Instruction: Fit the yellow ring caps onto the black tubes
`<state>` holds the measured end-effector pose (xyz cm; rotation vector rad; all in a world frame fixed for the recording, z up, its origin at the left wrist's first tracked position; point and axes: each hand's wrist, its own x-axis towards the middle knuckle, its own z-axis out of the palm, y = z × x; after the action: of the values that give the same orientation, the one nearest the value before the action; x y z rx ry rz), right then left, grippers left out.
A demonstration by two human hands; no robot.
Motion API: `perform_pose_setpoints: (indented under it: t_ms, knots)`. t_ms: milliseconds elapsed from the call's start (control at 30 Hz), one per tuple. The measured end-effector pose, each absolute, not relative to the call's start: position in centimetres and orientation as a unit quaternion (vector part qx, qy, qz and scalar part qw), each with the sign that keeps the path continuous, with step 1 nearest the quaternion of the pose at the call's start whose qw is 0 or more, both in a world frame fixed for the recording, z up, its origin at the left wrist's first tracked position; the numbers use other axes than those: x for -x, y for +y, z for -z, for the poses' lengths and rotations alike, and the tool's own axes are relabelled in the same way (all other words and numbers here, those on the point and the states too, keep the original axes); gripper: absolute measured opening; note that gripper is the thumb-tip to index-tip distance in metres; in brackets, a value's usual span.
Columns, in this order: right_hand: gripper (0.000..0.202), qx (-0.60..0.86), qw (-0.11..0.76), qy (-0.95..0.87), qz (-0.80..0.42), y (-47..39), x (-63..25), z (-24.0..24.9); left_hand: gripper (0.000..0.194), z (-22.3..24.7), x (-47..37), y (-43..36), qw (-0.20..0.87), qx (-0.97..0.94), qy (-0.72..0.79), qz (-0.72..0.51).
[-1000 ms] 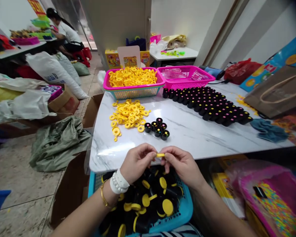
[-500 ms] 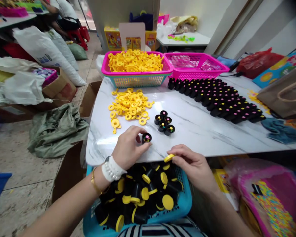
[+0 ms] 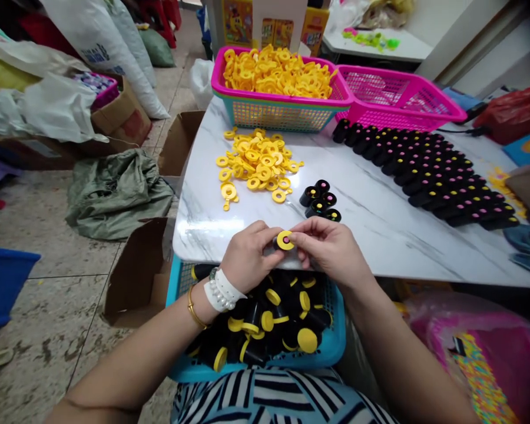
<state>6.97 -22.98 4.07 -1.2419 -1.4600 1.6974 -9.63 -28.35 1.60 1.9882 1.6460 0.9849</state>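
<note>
My left hand point(image 3: 249, 254) is closed around a small black cup point(image 3: 275, 242), just above the table's front edge. A yellow ring point(image 3: 281, 245) lies over the cup's mouth, and a pink dot shows through its hole. My right hand point(image 3: 335, 250) pinches the ring at its right side; whether the ring is fully seated I cannot tell. Behind my hands stands a small group of open black cups point(image 3: 317, 207) with pink and yellow dots inside. Below, a blue basket point(image 3: 338, 347) holds many black cups with yellow caps.
A pile of yellow rings point(image 3: 258, 162) lies on the marble-patterned table point(image 3: 380, 235). Behind it, a pink basket point(image 3: 218, 73) brims with yellow rings, beside another pink basket point(image 3: 401, 97). Rows of black cups point(image 3: 428, 171) fill the right side. An open cardboard box point(image 3: 130, 265) stands left.
My right hand has moved left and up, bringing the yellow ring onto the black cup in my left hand. The view has tilted down and shifted left.
</note>
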Motion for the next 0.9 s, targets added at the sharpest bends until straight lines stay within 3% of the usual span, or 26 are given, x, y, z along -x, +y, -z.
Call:
perform_pose_setpoints:
  t_ms: [167,333,500,700,900]
  knots:
    - [0.029,0.474,0.302,-0.512,-0.649,-23.4,-6.6,-3.7,0.014,-2.3,9.8,-28.4,0.209,-0.700,0.578,-0.363]
    - [0.033,0.472,0.258,-0.522,-0.663,-23.4,-6.8,-3.7,0.022,-3.2,10.1,-28.0,0.349,-0.637,0.580,-0.368]
    - [0.034,0.461,0.251,-0.527,-0.668,-23.0,-6.8,-3.5,0.023,-2.9,9.9,-27.2,0.398,-0.621,0.558,-0.381]
    - [0.037,0.459,0.255,-0.509,-0.681,-23.3,-6.5,-3.4,0.022,-2.4,9.3,-28.4,0.336,-0.636,0.566,-0.402]
    - [0.027,0.413,0.340,-0.492,-0.686,-24.5,-7.7,-2.9,0.030,-1.7,9.1,-28.9,0.269,-0.665,0.573,-0.396]
